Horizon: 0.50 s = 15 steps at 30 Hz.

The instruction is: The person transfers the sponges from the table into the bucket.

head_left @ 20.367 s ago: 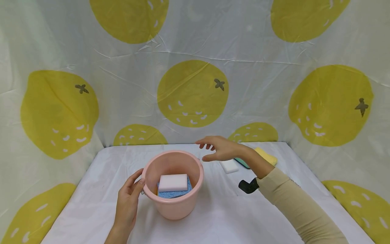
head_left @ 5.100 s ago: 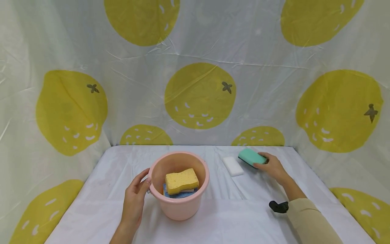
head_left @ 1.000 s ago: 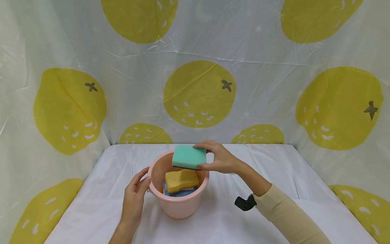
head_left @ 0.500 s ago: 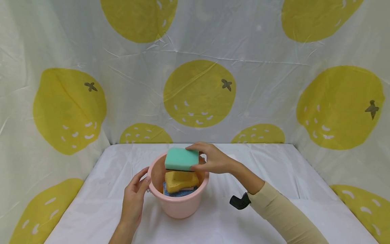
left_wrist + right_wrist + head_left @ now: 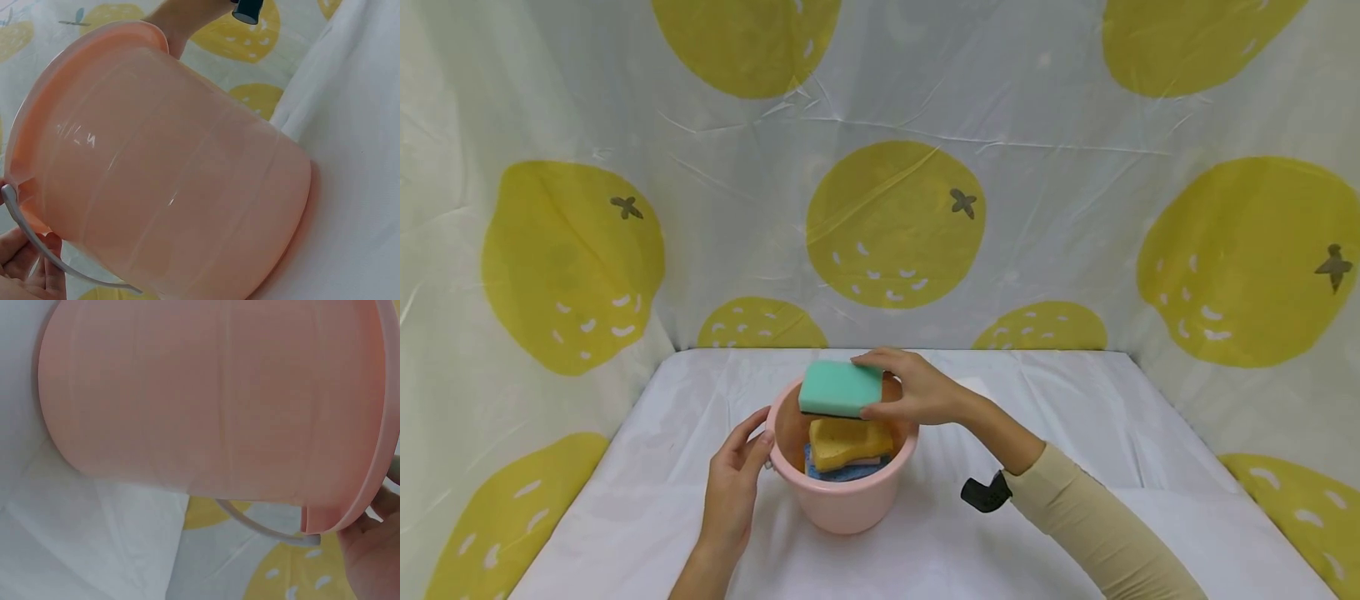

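A pink bucket stands on the white-covered table. Inside lie a yellow sponge on a white sponge and a blue one. My right hand pinches a green sponge with a dark underside, just above the bucket's mouth. My left hand rests against the bucket's left rim, fingers straight. The left wrist view shows the bucket's wall and its grey handle by my fingers. The right wrist view is filled by the bucket's side.
A sheet with yellow fruit prints walls in the back and both sides. The white tablecloth spreads around the bucket. A black strap sits at my right wrist.
My right hand has carried the green sponge left and slightly down, from the bucket's far right rim to over its mouth. The left hand has stayed on the rim.
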Each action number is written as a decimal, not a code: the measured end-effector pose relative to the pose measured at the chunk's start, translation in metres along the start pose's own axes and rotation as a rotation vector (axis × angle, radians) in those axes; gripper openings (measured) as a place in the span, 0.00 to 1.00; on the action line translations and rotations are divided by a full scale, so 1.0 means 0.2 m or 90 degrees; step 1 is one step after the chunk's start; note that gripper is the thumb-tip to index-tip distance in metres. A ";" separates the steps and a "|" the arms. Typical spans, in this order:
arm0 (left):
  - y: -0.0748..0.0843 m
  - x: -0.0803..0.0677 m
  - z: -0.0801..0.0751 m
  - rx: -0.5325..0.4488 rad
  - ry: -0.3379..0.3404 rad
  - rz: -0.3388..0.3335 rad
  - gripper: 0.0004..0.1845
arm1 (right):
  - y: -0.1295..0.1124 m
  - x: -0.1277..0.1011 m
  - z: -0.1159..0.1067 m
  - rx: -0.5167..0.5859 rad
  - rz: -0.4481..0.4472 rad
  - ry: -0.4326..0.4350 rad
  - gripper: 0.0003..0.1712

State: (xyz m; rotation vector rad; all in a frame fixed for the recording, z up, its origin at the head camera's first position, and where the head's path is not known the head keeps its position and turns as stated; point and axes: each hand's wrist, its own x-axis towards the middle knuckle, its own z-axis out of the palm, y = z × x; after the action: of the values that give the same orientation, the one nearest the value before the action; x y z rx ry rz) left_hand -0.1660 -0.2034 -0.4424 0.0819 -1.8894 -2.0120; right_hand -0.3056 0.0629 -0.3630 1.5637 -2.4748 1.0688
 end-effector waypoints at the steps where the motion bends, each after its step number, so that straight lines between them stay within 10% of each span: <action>1: 0.00 0.00 0.00 -0.002 -0.001 0.003 0.22 | 0.00 0.00 0.00 0.004 -0.002 0.004 0.40; 15: -0.02 0.00 0.00 -0.010 -0.006 0.010 0.22 | 0.02 -0.02 -0.02 0.032 -0.026 0.032 0.35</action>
State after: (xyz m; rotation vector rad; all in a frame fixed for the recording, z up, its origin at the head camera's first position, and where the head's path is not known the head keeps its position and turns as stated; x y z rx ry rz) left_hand -0.1674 -0.2044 -0.4455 0.0537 -1.8737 -2.0195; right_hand -0.3079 0.0694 -0.3643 1.5738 -2.3913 1.1573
